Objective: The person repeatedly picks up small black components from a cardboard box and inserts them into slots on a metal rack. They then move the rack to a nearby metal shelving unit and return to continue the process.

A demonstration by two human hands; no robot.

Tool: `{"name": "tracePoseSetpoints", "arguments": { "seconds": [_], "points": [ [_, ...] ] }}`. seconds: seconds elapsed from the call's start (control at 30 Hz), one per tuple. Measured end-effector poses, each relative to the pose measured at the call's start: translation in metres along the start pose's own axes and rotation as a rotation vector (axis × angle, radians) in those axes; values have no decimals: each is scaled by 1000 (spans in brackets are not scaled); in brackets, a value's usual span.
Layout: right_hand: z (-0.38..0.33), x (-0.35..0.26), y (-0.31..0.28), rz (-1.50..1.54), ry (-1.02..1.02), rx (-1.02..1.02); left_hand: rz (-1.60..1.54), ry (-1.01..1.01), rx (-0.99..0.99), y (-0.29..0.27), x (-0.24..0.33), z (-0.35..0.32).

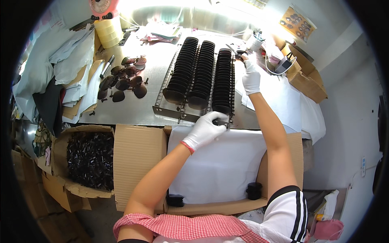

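Note:
Both hands wear white gloves. My left hand (206, 130) is at the front right corner of a metal rack (172, 113), fingers curled by the front end of the right row of dark lenses (222, 81). What the fingertips pinch there is blurred. Two more rows, a left row of dark lenses (182, 65) and a middle row of dark lenses (202, 73), stand on edge in the rack. My right hand (251, 77) reaches past the rack's far right side. Its bent fingers are at a small dark object beside a thin metal tool (231, 49); whatever they grip is hard to make out.
Loose tinted lenses with small dark clips (125, 81) lie left of the rack. An open carton (139, 162) lined with white sheet (214, 166) sits before the table; a box of small black parts (90, 160) stands left. Papers (77, 69) are piled far left, a cardboard box (308, 81) right.

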State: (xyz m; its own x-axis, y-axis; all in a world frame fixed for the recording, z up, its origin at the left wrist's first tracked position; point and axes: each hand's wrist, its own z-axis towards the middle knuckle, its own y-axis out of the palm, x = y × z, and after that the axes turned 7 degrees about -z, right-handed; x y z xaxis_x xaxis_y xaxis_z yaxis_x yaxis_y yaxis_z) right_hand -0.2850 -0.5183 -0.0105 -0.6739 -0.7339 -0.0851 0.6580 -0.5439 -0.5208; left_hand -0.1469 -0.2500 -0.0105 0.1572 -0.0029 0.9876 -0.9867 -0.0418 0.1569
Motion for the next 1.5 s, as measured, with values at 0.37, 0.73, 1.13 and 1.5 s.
{"name": "tracePoseSetpoints", "arguments": {
  "seconds": [0.37, 0.73, 1.13, 1.5],
  "points": [
    [-20, -144, -180, 1080, 943, -831, -388, 202, 485, 22, 41, 2],
    [-35, -208, -137, 1185, 998, -725, 1124, 1013, 701, -53, 60, -28],
    [-24, -231, -159, 461, -125, -625, -1104, -43, 300, -9, 41, -53],
    [30, 10, -27, 73, 331, -512, -121, -47, 254, 14, 6, -31]
  ]
}}
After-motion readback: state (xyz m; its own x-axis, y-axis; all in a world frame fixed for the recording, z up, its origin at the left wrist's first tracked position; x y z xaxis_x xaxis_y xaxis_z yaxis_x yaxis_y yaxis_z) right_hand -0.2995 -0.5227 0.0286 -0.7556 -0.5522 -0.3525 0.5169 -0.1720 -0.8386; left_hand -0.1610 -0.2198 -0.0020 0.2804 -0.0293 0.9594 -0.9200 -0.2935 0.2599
